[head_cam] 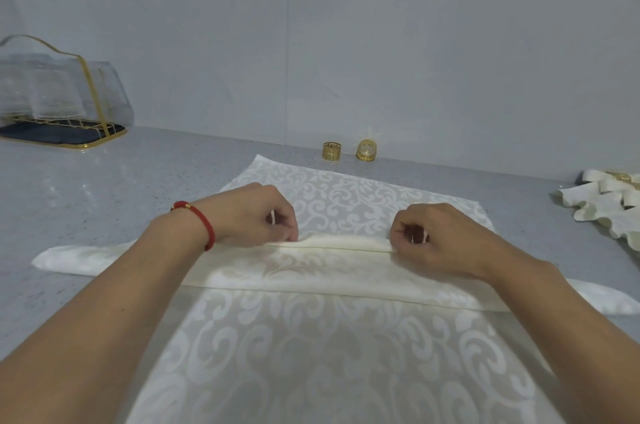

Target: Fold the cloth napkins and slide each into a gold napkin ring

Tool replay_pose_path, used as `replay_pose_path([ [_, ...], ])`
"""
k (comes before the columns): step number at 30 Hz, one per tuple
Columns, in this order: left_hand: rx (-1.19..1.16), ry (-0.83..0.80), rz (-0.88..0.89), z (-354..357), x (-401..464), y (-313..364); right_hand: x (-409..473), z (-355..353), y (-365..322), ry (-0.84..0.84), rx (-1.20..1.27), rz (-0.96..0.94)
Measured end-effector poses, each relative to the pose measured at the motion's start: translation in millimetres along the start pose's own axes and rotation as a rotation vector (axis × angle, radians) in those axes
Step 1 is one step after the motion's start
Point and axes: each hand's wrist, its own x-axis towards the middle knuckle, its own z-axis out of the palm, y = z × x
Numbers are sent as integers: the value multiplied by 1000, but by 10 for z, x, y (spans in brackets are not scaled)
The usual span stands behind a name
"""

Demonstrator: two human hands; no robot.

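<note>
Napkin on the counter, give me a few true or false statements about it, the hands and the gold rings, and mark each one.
1. Both hands pinch a fold of the napkin. True: the left hand and the right hand each grip the raised pleat.
2. Two gold napkin rings stand near the wall, beyond the napkin. True.
3. The napkin being folded is already inside a ring. False: it lies spread on the counter, with no ring on it.
4. The red bracelet is on the right wrist. False: it is on the left wrist.
5. A finished napkin lies at the right edge. True: it is pleated and a gold ring shows on it.
</note>
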Motion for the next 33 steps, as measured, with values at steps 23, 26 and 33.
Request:
replay_pose_path([
  [23,413,70,122,233,-311,240,-396,43,-169,8,-273,-182],
  [26,259,161,28,248,-338,206,-424,17,-157,43,109,21],
  [33,233,242,-11,409,-355,178,-434,170,-104,117,81,35],
])
